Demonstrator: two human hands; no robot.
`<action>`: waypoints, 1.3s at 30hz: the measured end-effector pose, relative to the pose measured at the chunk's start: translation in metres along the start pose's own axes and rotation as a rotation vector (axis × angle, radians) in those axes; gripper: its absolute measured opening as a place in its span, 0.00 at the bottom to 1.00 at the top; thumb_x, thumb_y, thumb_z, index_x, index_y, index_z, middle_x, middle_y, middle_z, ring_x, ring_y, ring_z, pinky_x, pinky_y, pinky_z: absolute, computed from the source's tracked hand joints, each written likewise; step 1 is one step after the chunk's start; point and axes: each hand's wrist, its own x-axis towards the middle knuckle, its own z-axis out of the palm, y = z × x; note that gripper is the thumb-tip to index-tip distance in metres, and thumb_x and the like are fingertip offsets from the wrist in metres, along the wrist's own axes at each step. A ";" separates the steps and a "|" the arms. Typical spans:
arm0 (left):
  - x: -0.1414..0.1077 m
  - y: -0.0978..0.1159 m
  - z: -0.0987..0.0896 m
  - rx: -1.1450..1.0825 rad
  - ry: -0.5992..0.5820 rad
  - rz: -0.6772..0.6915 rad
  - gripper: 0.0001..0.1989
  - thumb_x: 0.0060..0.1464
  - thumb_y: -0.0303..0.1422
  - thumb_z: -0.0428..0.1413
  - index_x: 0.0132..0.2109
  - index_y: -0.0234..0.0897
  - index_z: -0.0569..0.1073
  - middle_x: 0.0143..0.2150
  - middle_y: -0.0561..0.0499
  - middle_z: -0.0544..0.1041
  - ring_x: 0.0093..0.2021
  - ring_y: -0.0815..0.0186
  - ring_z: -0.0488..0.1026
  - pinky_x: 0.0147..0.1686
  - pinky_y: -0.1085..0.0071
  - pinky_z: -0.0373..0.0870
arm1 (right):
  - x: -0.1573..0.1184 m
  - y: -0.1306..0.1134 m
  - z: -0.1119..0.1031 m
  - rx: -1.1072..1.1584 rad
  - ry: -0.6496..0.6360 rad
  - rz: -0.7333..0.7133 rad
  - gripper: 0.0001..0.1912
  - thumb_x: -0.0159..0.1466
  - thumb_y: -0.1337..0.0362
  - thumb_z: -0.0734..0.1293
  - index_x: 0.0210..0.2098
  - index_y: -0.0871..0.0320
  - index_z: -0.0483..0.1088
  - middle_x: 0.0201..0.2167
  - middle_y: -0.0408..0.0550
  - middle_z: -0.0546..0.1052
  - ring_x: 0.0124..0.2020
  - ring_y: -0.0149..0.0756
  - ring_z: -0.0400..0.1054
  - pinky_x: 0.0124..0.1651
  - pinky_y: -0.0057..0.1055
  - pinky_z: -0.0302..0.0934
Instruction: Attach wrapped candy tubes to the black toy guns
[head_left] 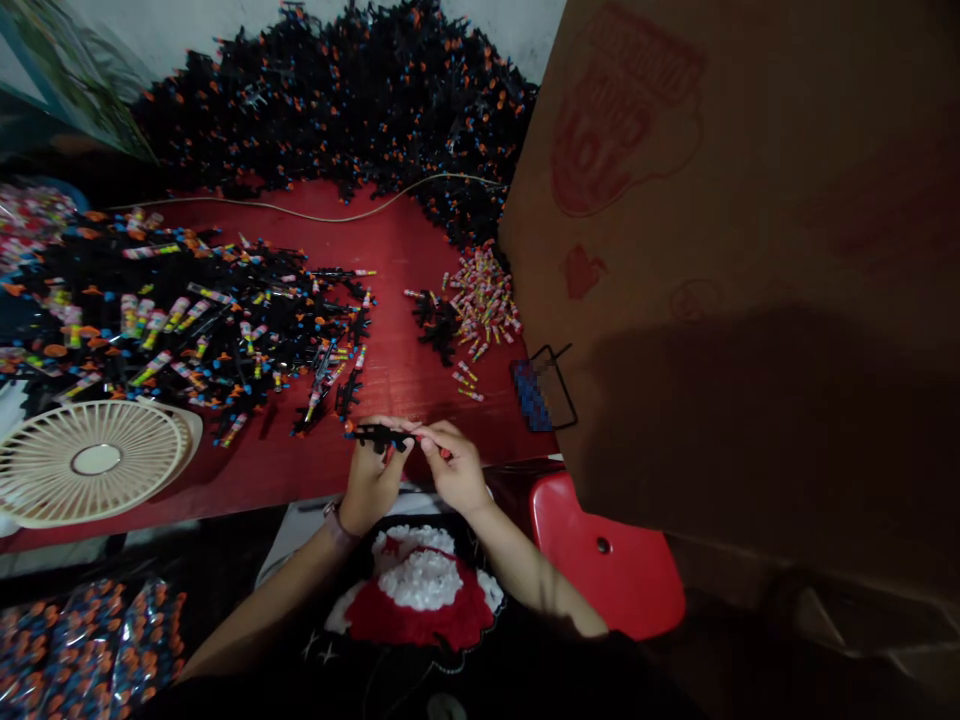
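Observation:
Near the front edge of the red table [382, 350], my left hand [373, 480] is closed on a small black toy gun [380, 436] with a blue and orange tip pointing left. My right hand [456, 468] is pinched at the toy's right end, fingers almost touching my left hand. Something small and red shows at my right fingers, too small to name. Beyond my hands lie a small cluster of black toy guns [437, 322] and a heap of small pink and yellow tubes [484, 295].
A big pile of black toys [337, 100] stands at the back, another pile [187, 310] at left. A cream fan [97, 459] is front left. A large cardboard box [735, 250] fills the right, above a red stool [615, 570]. A thin cable [322, 216] crosses the table.

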 end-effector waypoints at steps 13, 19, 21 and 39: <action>0.121 -0.012 -0.060 0.751 0.278 -0.038 0.27 0.47 0.22 0.63 0.56 0.27 0.74 0.26 0.57 0.63 0.38 0.49 0.77 0.54 0.51 0.75 | 0.078 0.067 -0.076 -0.778 0.032 0.115 0.32 0.71 0.60 0.75 0.72 0.54 0.71 0.66 0.63 0.70 0.66 0.59 0.66 0.70 0.53 0.64; 0.128 -0.020 0.037 0.682 -0.220 0.125 0.26 0.58 0.20 0.59 0.63 0.29 0.76 0.45 0.40 0.76 0.45 0.53 0.77 0.57 0.58 0.72 | 0.096 0.073 -0.059 -1.005 -0.052 0.220 0.32 0.79 0.53 0.65 0.76 0.62 0.64 0.61 0.69 0.74 0.63 0.59 0.67 0.65 0.53 0.63; 0.140 -0.024 0.068 0.686 -0.271 0.086 0.18 0.64 0.23 0.59 0.59 0.32 0.79 0.48 0.39 0.76 0.48 0.52 0.76 0.59 0.57 0.71 | 0.097 0.071 -0.056 -1.068 -0.088 0.211 0.28 0.80 0.56 0.63 0.73 0.64 0.66 0.59 0.70 0.75 0.60 0.58 0.68 0.63 0.51 0.64; 0.094 -0.039 -0.018 0.386 -0.209 -0.375 0.24 0.39 0.30 0.72 0.42 0.42 0.68 0.23 0.61 0.70 0.22 0.65 0.71 0.31 0.68 0.74 | 0.063 0.050 -0.061 -0.478 -0.002 0.356 0.12 0.80 0.55 0.62 0.43 0.55 0.67 0.38 0.54 0.83 0.40 0.42 0.80 0.42 0.31 0.67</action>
